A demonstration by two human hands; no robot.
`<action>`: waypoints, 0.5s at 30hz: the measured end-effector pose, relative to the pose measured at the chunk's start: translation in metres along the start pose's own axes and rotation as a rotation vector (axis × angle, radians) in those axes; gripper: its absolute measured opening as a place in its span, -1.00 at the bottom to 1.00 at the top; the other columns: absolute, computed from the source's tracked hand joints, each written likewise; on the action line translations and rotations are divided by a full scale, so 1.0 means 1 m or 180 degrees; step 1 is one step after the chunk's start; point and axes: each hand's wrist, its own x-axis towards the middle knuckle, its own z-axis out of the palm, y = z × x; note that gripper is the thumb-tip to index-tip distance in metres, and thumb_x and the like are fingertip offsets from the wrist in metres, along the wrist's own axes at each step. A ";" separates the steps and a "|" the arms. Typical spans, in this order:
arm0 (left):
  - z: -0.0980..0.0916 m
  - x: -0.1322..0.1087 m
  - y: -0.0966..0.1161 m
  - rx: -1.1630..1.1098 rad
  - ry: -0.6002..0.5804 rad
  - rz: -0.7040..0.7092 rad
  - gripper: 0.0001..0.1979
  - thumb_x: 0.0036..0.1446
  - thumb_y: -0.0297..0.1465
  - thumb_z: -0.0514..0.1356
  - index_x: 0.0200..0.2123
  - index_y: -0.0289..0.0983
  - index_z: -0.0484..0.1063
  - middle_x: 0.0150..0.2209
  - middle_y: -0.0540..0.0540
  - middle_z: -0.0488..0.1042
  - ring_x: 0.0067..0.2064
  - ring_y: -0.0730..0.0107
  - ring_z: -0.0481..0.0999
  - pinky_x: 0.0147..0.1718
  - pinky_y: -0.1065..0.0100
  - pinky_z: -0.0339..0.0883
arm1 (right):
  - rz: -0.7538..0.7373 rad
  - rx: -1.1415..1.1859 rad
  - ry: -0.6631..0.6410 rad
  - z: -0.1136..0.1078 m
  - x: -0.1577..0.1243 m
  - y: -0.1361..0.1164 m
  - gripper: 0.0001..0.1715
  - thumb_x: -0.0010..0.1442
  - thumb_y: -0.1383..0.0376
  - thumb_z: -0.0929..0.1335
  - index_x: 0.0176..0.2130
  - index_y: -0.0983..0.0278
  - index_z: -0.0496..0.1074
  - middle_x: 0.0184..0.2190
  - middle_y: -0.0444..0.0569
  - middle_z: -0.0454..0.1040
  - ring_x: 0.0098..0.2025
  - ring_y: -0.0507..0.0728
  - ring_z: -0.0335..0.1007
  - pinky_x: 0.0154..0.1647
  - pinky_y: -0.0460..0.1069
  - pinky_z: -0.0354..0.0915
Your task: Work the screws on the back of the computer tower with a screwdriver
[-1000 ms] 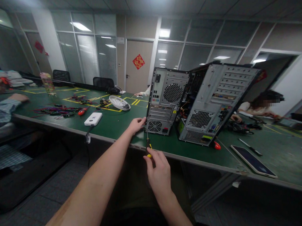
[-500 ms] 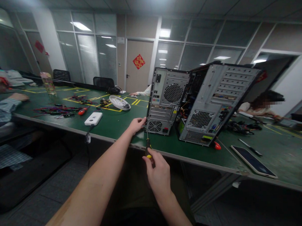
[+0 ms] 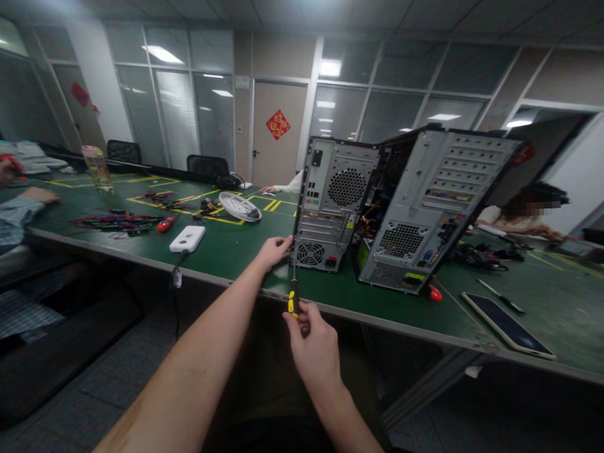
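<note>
Two computer towers stand side by side on the green table, their grey metal backs facing me. At the lower left edge of the left computer tower [image 3: 326, 215], my left hand [image 3: 273, 253] is closed against the case; its far fingers are partly hidden. My right hand [image 3: 314, 339] pinches the handle end of a black-and-yellow screwdriver [image 3: 294, 299] between thumb and fingers. The screwdriver's thin shaft points up at the left tower's bottom left corner; I cannot make out a screw there. To the right, the second computer tower [image 3: 402, 239] leans slightly, its inside partly showing.
A white power bank [image 3: 187, 239] with a cable, a red-handled tool [image 3: 166, 224], loose wires [image 3: 116, 222] and a white round tray [image 3: 240, 206] lie leftward. A tablet [image 3: 509, 324], a pen [image 3: 502, 296] and black cables [image 3: 478, 255] lie rightward. Other people sit around the table.
The screwdriver handle has turned, showing more of its yellow patches. My right fingers have shifted slightly lower on it. My left hand and both towers keep their places.
</note>
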 end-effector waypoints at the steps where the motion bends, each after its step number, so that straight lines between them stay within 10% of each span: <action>1: 0.000 0.000 0.000 0.0005 -0.0001 0.0003 -0.36 0.03 0.20 0.41 -0.27 -0.32 0.63 -0.19 -0.21 0.68 -0.08 0.15 0.63 -0.20 0.30 0.49 | -0.0104 -0.0056 0.0016 0.000 0.000 0.001 -0.72 0.47 0.16 0.39 0.01 0.28 0.59 -0.27 0.02 0.68 -0.34 0.16 0.63 -0.24 0.01 0.52; 8: -0.001 0.000 -0.001 -0.0036 -0.0032 0.0002 -0.39 0.05 0.17 0.41 -0.29 -0.32 0.63 -0.20 -0.22 0.68 -0.07 0.14 0.63 -0.20 0.32 0.49 | -0.0637 -0.0431 0.0308 -0.001 -0.001 0.004 -0.63 0.51 0.29 0.30 0.13 0.25 0.63 -0.17 0.09 0.61 -0.11 0.22 0.60 -0.03 0.08 0.51; 15: 0.001 0.000 0.001 -0.0038 -0.0019 -0.0003 -0.38 0.03 0.17 0.43 -0.28 -0.33 0.62 -0.18 -0.23 0.68 -0.08 0.14 0.64 -0.21 0.30 0.51 | -0.0128 -0.0250 0.0221 -0.001 0.001 0.007 -0.61 0.52 0.11 0.35 0.11 0.32 0.58 -0.28 0.04 0.68 -0.37 0.16 0.59 -0.27 0.01 0.48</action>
